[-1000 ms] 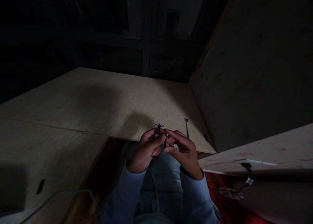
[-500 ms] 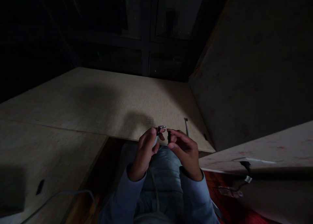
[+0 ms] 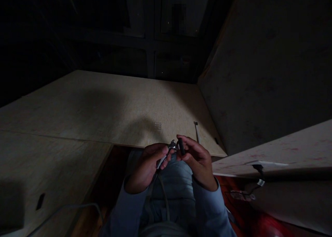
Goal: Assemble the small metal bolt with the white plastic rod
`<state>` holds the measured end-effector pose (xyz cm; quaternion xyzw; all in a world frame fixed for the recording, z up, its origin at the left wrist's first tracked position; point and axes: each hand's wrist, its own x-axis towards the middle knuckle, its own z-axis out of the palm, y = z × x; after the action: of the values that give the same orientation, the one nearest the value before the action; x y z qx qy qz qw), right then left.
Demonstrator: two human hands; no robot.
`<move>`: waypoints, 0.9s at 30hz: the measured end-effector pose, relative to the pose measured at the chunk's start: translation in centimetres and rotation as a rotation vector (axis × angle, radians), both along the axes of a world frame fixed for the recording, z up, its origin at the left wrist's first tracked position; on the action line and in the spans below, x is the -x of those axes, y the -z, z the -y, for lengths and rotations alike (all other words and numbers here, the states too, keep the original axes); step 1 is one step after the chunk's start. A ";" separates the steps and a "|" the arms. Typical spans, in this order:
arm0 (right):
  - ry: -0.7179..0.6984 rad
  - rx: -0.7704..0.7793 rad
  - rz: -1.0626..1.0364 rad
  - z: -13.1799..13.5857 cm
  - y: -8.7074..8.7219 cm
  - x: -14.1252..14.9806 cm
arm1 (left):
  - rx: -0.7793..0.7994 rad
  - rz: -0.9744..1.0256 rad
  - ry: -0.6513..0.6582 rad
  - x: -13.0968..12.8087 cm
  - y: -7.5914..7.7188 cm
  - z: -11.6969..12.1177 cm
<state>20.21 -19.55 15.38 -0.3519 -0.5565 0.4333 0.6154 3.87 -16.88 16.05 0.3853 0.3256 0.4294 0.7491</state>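
My left hand [image 3: 147, 164] is closed around a small shiny metal part [image 3: 171, 146] with a pale stem running down through the fingers. My right hand [image 3: 195, 157] pinches a short dark cylinder [image 3: 181, 145] between thumb and fingertips, right beside the metal part. Both hands hover over my lap, just in front of the near edge of a large plywood board [image 3: 109, 105]. The scene is very dark, and I cannot make out what the small parts are.
A thin metal strip [image 3: 197, 131] and a small clear item [image 3: 158, 125] lie on the board. Another board leans upright at right [image 3: 264, 64]. A lower panel at left [image 3: 38, 168] has a small slot. A cable and plug [image 3: 259, 187] hang at right.
Both hands dropped slightly toward my lap. The left hand tilted the metal part over to the right, and the right hand brought the dark cylinder up against it.
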 end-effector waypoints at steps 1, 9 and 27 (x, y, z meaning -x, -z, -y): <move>-0.010 0.003 0.003 0.0 0.1 -0.1 | 0.007 0.005 0.017 0.1 0.1 -0.1; -0.070 0.021 0.018 0.2 0.6 -0.8 | -0.103 -0.070 0.131 0.6 0.3 -0.1; -0.059 -0.088 0.129 0.0 0.7 -1.8 | -0.227 -0.249 0.084 1.4 -1.2 0.9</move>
<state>22.00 -19.53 14.73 -0.3351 -0.6238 0.4027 0.5800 2.51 -17.77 17.20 0.5307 0.3489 0.3805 0.6722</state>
